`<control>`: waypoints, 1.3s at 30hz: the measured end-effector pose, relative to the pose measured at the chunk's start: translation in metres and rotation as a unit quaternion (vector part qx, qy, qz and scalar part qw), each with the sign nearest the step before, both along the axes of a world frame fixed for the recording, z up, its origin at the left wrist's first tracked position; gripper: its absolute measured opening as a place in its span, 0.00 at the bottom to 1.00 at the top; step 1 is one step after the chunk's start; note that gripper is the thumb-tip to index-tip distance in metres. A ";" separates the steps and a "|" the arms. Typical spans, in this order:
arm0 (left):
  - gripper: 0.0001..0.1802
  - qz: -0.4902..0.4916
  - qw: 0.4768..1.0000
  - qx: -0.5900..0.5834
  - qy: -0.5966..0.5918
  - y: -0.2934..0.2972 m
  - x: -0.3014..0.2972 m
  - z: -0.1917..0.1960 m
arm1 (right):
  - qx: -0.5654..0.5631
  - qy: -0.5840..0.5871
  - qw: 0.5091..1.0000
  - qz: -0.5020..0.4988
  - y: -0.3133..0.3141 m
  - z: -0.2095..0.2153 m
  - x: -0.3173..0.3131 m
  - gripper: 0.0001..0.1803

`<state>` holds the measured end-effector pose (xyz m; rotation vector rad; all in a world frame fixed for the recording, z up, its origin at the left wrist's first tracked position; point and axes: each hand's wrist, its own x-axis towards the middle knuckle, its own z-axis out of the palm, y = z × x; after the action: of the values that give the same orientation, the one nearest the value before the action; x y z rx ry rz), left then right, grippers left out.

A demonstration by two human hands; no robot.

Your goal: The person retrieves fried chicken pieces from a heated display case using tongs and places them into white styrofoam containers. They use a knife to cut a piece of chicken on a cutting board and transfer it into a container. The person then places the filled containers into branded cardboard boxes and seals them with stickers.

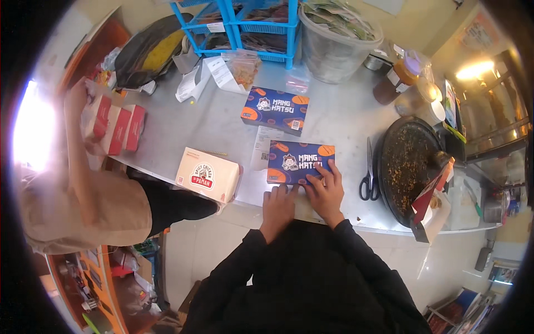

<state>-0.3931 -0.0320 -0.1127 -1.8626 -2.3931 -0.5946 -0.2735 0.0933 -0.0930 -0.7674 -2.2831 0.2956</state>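
Note:
A closed blue cardboard food box (289, 167) with orange pictures on its lid lies at the table's front edge. My left hand (278, 209) is at its front side, fingers bent and the fingertips against the lower edge. My right hand (326, 191) grips the front right corner, with fingers over the lid and the thumb near the front edge. What the fingertips do along the front side is partly hidden. Just behind lies a second closed blue food box (275, 110). A cream food box (208, 174) with a red and white emblem stands to the left, near the table edge.
Scissors (369, 172) and a round dark stone mortar (403, 167) are on the right. Jars (395, 82) and a plastic tub (339, 50) stand farther back, beside blue basket racks (261, 30). At the left, another person's arm (80, 145) reaches to red-and-cream boxes (114, 127).

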 end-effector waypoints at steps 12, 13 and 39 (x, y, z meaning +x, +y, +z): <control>0.21 -0.006 0.999 0.021 -0.026 -0.001 -0.001 0.005 | 0.031 0.027 0.999 0.005 -0.009 -0.022 -0.002 0.16; 0.19 0.017 0.994 0.091 -0.055 -0.004 -0.003 0.004 | 0.016 0.029 0.999 0.007 -0.009 -0.025 -0.001 0.16; 0.26 0.105 0.726 0.292 -0.614 0.097 -0.172 0.089 | -0.520 0.349 0.779 0.032 0.085 0.082 -0.093 0.22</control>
<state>-0.5649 0.0651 -0.0238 -0.8764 -2.2225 -2.7837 -0.3669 0.1779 -0.0115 -0.8624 -1.2890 1.6558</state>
